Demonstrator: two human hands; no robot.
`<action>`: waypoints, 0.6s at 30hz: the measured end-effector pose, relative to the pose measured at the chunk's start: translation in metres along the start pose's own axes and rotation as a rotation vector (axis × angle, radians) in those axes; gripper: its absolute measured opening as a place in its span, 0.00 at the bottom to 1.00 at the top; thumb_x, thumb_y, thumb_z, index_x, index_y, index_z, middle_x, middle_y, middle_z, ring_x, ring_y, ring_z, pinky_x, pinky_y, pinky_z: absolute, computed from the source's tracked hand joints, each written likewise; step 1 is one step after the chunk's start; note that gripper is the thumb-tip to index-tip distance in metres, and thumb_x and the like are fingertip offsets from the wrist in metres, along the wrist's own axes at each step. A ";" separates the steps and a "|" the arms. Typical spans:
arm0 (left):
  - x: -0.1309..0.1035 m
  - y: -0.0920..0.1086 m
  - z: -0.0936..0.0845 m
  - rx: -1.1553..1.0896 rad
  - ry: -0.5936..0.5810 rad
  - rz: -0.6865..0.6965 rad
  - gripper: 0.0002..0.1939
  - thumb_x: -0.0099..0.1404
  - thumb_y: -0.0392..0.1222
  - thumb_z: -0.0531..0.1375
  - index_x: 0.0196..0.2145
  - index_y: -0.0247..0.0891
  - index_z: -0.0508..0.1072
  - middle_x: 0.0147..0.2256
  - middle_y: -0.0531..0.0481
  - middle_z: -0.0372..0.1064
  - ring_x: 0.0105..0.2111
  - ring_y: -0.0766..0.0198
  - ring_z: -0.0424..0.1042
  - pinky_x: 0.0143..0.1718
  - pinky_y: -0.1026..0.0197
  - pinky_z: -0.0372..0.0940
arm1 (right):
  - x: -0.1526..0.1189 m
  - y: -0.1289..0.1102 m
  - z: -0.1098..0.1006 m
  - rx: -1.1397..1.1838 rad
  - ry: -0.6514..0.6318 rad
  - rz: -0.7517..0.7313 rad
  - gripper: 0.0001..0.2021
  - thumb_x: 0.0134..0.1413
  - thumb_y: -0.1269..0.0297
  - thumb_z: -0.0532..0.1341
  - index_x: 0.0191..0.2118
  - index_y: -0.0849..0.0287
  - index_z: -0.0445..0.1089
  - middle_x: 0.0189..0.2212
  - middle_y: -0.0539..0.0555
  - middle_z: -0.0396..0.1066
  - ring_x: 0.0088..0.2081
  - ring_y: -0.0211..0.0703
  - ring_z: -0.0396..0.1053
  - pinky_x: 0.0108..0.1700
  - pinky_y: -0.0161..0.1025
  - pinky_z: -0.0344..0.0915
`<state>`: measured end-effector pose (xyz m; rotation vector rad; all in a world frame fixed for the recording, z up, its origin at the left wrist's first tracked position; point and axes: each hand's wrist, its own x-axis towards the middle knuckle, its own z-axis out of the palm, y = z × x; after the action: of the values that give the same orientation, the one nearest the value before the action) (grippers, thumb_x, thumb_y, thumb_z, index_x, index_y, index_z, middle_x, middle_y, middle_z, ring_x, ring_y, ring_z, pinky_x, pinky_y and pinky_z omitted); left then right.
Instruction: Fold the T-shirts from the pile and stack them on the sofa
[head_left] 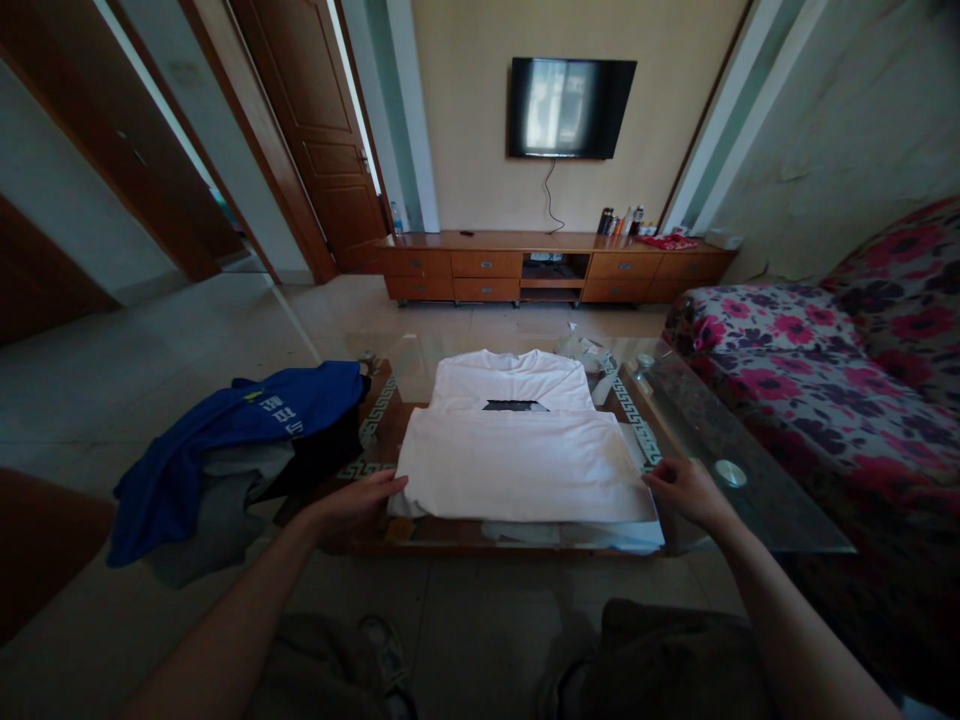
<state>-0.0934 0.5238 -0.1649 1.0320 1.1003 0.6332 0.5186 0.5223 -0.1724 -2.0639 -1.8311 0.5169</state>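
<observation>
My hands at the white T-shirt (517,455)
Left hand (358,500) pinches its left edge, right hand (684,490) its right edge

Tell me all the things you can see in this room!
T-shirt: one, white, folded on the glass table.
Glass table: one, clear with a wooden frame, centre.
Clothes pile: one, blue on grey and black, left end of the table.
Sofa: one, pink flowers, right.
TV: one, black, on the far wall.
Cabinet: one, brown, under the TV.
Doors: brown, left.
Left hand: at the T-shirt's left edge.
Right hand: at its right edge.
</observation>
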 end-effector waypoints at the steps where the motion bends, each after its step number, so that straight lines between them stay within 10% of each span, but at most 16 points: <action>1: 0.001 -0.001 -0.001 -0.003 -0.007 0.000 0.26 0.57 0.60 0.69 0.47 0.40 0.78 0.48 0.41 0.78 0.49 0.50 0.76 0.57 0.48 0.67 | 0.001 0.001 0.000 0.019 0.000 -0.002 0.18 0.53 0.46 0.60 0.27 0.57 0.73 0.25 0.54 0.75 0.28 0.45 0.71 0.30 0.37 0.60; 18: 0.003 -0.005 -0.011 0.174 0.072 -0.056 0.28 0.53 0.65 0.70 0.39 0.37 0.81 0.44 0.42 0.80 0.45 0.51 0.76 0.48 0.55 0.69 | 0.001 0.005 0.010 0.104 -0.128 -0.113 0.19 0.52 0.47 0.62 0.39 0.58 0.79 0.35 0.57 0.80 0.36 0.49 0.75 0.39 0.40 0.66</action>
<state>-0.1027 0.5281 -0.1712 1.1300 1.2600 0.5403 0.5180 0.5231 -0.1832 -1.8866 -1.9357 0.7120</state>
